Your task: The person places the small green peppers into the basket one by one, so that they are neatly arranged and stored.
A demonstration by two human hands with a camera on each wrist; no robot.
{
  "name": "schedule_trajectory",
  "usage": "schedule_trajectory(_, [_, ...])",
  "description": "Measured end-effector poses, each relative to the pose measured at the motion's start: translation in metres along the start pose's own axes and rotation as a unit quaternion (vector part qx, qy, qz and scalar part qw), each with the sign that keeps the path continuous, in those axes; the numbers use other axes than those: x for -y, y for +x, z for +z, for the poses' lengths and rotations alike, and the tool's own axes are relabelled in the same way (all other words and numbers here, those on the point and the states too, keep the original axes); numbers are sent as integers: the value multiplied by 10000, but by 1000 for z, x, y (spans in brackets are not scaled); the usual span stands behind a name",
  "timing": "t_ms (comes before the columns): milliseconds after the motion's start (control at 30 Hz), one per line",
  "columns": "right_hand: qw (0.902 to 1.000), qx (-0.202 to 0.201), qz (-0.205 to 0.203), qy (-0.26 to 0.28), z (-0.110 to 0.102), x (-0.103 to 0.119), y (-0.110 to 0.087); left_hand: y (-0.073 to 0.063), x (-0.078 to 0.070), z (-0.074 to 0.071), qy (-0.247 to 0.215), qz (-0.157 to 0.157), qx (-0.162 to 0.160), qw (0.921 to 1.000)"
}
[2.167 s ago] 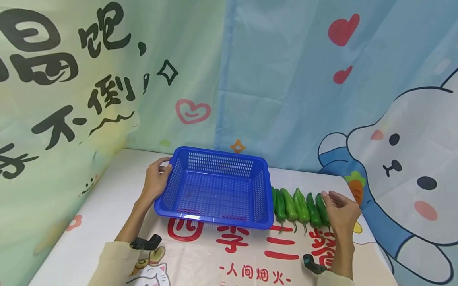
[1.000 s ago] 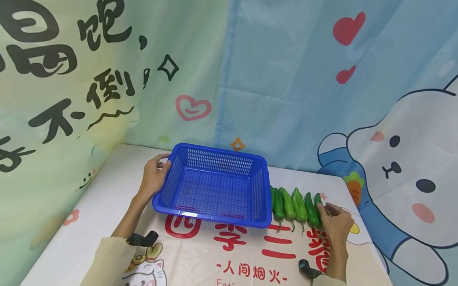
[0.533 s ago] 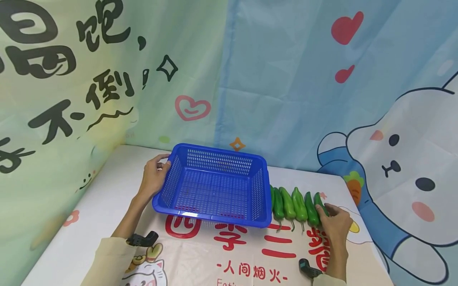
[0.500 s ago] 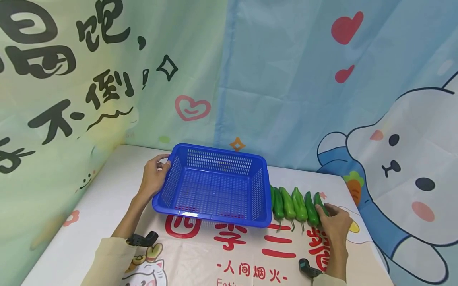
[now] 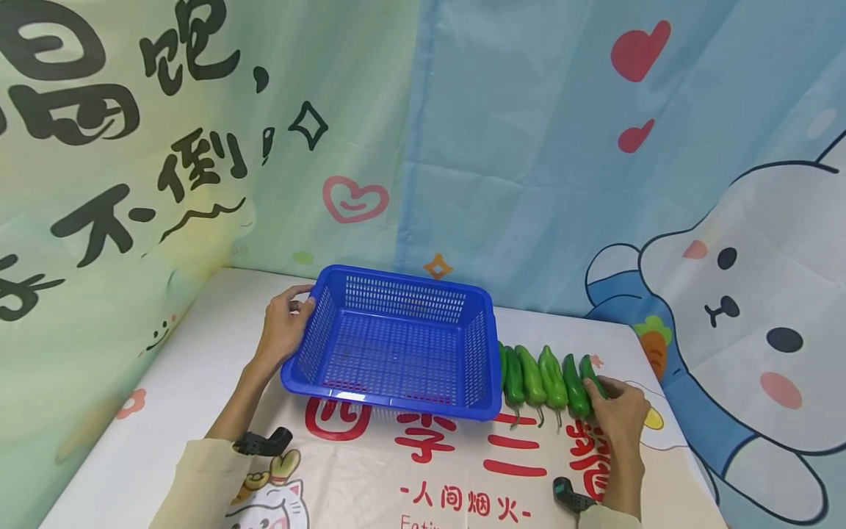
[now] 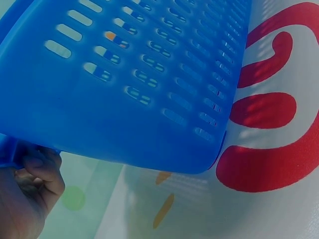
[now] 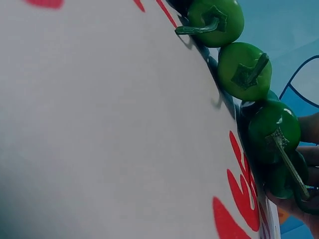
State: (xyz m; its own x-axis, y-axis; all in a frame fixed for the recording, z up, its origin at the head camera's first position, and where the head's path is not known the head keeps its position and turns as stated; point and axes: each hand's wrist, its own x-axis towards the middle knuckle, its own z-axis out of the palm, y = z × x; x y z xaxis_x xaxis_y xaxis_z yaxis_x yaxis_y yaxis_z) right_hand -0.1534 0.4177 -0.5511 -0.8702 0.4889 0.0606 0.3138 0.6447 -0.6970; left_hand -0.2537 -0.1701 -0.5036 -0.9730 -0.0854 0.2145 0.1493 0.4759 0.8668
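Observation:
My left hand (image 5: 284,327) grips the left rim of an empty blue plastic basket (image 5: 390,405) with slotted walls. The left wrist view shows curled fingers under the rim of the basket (image 6: 124,134). Right of the basket, several green peppers (image 5: 531,375) lie side by side in a row, stems toward me; the leftmost is partly hidden by the basket. At the right end of the row, my right hand (image 5: 621,408) holds the last pepper (image 5: 587,366) between thumb and fingers. In the right wrist view, fingers (image 7: 310,130) show behind the nearest peppers (image 7: 274,132).
The table (image 5: 198,338) has a pale cover printed with red characters (image 5: 423,433) and a cat drawing (image 5: 271,507). A printed cloth (image 5: 502,147) hangs close behind the table and round its sides. Dark devices (image 5: 264,443) are strapped at both wrists.
Since the earliest frame my right hand has shifted a little left and nearer, lower along the last pepper. Over the last half second almost nothing moves; the basket stays put.

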Motion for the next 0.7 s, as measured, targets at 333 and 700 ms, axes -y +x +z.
schedule_trajectory(333, [10000,-57,13,-27,-3,1,0,0,0,1,-19,-11,18,10000])
schedule_trajectory(700, [9980,-421,220,408,-4,-1,2,1,1,1,-14,23,-41,10000])
